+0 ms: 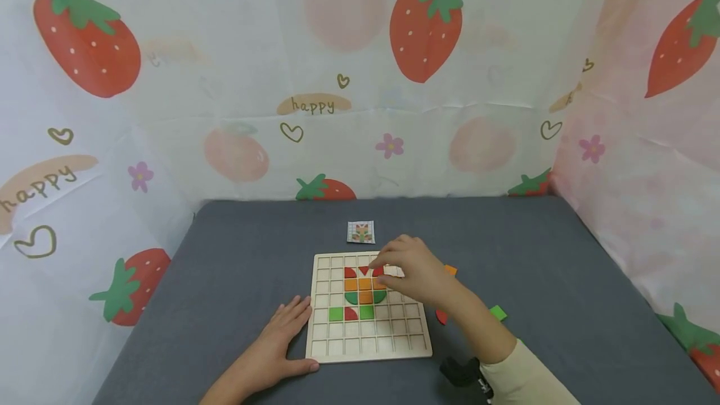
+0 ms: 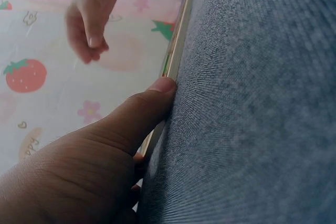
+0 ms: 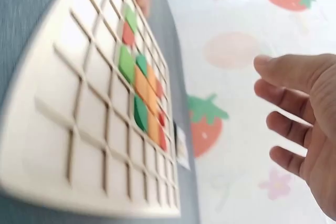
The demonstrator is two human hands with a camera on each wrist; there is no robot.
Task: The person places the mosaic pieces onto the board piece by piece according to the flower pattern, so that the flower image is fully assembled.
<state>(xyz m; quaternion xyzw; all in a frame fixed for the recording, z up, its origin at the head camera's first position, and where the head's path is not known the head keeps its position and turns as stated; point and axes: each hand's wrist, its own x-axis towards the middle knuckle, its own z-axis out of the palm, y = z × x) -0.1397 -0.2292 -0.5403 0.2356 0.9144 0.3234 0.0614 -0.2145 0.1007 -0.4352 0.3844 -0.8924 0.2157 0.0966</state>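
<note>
A pale wooden grid board (image 1: 337, 345) lies on the grey cloth. My left hand (image 1: 275, 336) rests beside it, fingers extended along the left edge and thumb touching the near-left corner. Over the board's upper right hovers my right hand (image 1: 413, 270); the right wrist view shows its relaxed fingers apart, holding nothing. Set in the grid are red rounded pieces (image 1: 350, 273), a red notched piece (image 1: 364, 270), orange squares (image 1: 365, 297), dark green rounded pieces (image 1: 351, 297) and light green squares (image 1: 335, 314). A red quarter-circle (image 1: 351, 314) lies between the light green squares. The right hand partly covers the upper-right pieces.
A small printed pattern card (image 1: 360, 232) lies beyond the board. To the right are loose pieces: orange (image 1: 450, 270), red (image 1: 441, 317) and light green (image 1: 498, 313), partly behind the right arm. A black object (image 1: 464, 372) is by the right forearm. Strawberry-print curtains surround the table.
</note>
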